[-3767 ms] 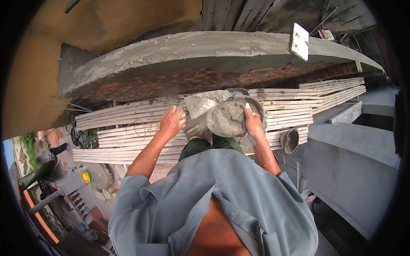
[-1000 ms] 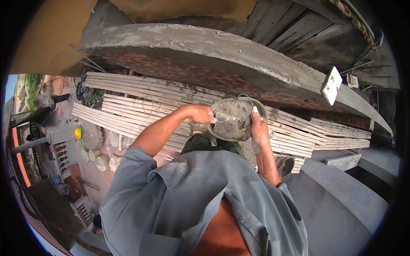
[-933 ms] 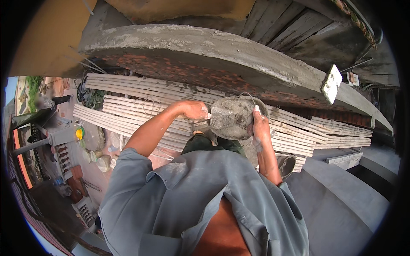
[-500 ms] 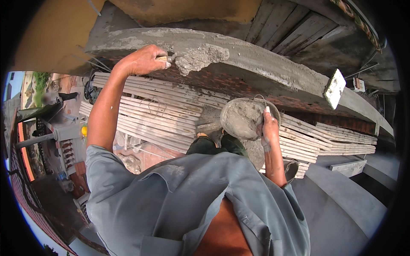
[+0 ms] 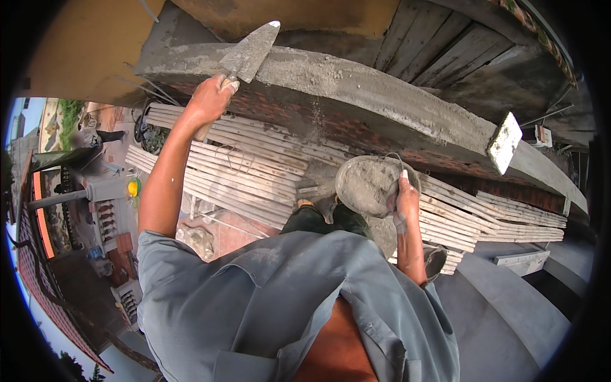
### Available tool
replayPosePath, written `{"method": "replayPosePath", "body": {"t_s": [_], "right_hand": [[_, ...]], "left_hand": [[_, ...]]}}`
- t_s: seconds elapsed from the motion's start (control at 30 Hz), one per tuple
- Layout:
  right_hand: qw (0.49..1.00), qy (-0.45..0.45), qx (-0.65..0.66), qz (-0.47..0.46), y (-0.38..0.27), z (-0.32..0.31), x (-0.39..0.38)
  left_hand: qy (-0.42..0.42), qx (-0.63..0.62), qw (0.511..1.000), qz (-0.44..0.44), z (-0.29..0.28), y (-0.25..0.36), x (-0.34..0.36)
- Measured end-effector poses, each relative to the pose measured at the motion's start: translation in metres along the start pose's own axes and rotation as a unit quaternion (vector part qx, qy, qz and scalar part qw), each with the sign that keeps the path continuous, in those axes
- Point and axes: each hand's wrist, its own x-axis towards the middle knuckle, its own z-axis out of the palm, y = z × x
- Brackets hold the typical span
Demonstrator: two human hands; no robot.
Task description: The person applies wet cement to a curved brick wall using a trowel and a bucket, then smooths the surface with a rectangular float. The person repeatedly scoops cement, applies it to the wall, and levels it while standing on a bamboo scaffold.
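Note:
My left hand (image 5: 212,102) is closed around the wooden handle of a pointed trowel (image 5: 248,57). Its mortar-smeared blade tilts up across the top of a curved wall (image 5: 375,89), tip toward the far side. Rough wet mortar (image 5: 321,67) lies on the wall top right of the blade, and crumbs drop down the brick face. Lower right, my right hand (image 5: 406,198) grips the rim of a bucket (image 5: 344,196) with grey mortar (image 5: 370,177) inside. The bucket hangs in front of me, above the scaffold poles; a thin wire handle rises from its far rim.
Pale scaffold poles (image 5: 254,167) run below the wall on both sides of my feet. A mortar-spotted white board (image 5: 505,144) stands by the wall at right. Another dark bucket (image 5: 435,260) sits beside my right forearm. At far left a person (image 5: 89,137) is on the ground below.
My left hand has dropped slightly and turned the trowel upward. The mortar lump seen right of the hand is gone from there, and crumbs now fall below. My right hand still holds the bucket.

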Motion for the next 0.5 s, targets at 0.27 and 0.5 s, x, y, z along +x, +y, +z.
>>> {"method": "replayPosePath", "body": {"t_s": [0.27, 0.5], "right_hand": [[1.0, 0.002, -0.013, -0.016, 0.003, -0.006, 0.002], [1.0, 0.009, -0.001, -0.016, 0.015, -0.017, 0.009]], "left_hand": [[-0.104, -0.331, 0.922, -0.173, 0.039, 0.023, -0.027], [-0.179, -0.28, 0.932, -0.145, 0.063, 0.071, -0.017]]}}
